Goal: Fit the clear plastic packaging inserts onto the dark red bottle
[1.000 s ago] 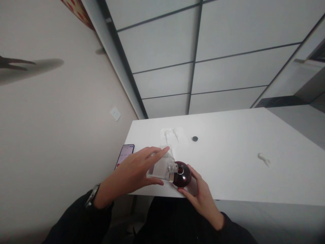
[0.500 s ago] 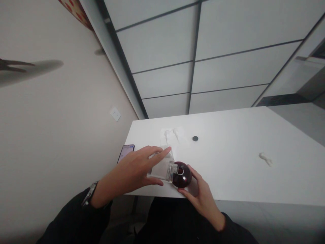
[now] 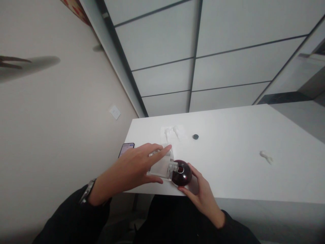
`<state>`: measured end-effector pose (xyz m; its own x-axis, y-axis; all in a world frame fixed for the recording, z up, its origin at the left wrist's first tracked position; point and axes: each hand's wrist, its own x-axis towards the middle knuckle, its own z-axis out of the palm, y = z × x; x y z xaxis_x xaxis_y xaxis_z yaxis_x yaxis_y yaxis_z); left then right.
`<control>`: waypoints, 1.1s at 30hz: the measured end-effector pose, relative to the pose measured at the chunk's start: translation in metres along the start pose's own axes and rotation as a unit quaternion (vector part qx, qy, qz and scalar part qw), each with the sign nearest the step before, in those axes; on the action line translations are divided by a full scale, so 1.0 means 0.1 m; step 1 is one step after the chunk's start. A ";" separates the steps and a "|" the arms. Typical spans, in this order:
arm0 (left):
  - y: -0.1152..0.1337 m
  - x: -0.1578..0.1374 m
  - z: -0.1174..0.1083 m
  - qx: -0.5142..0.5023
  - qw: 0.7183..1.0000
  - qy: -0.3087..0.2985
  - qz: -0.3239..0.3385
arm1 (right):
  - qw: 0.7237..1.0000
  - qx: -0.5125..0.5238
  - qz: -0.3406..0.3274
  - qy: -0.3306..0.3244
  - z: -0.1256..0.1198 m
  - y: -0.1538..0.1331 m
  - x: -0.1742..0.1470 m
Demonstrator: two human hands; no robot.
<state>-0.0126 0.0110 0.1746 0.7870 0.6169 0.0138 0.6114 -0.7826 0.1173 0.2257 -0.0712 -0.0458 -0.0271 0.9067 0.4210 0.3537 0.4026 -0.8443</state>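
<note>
My left hand (image 3: 142, 161) is closed around a clear square bottle (image 3: 162, 168), tipped on its side with its threaded neck pointing right. The neck's mouth meets the opening of a round dark red bottle (image 3: 182, 177). Fingers and thumb of my right hand (image 3: 201, 195) grip that red bottle from its right side, near the table's front edge. Whether liquid is flowing between the two I cannot make out. Behind them on the white table (image 3: 228, 152) lies a small dark round cap (image 3: 195, 137).
Two white pump heads (image 3: 171, 133) rest on a pale sheet toward the back. Another white pump-like piece (image 3: 266, 157) lies at the right. A phone (image 3: 126, 148) sits at the left edge, partly behind my left hand. A wall with a socket (image 3: 115, 112) borders the left.
The camera view has shifted slightly. Both hands keep their grip, and the clear bottle's neck stays at the red bottle's opening.
</note>
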 end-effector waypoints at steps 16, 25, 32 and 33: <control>0.06 0.05 -0.10 0.087 0.996 -0.018 0.025 | 1.000 0.006 -0.010 0.012 0.02 0.04 -0.01; 0.09 0.06 -0.13 0.098 0.994 -0.038 0.004 | 1.000 -0.002 -0.022 0.013 0.00 0.02 0.00; 0.08 0.06 -0.14 0.106 0.994 -0.037 0.012 | 1.000 -0.005 -0.022 0.016 0.01 0.01 0.01; 0.08 0.06 -0.14 0.107 0.993 -0.039 0.012 | 1.000 -0.006 -0.022 0.016 0.01 0.01 0.00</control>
<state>-0.0043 0.0095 0.1899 0.8001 0.5965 -0.0638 0.5899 -0.8016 -0.0970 0.2255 -0.0702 -0.0468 -0.0138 0.8838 0.4678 0.3636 0.4402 -0.8210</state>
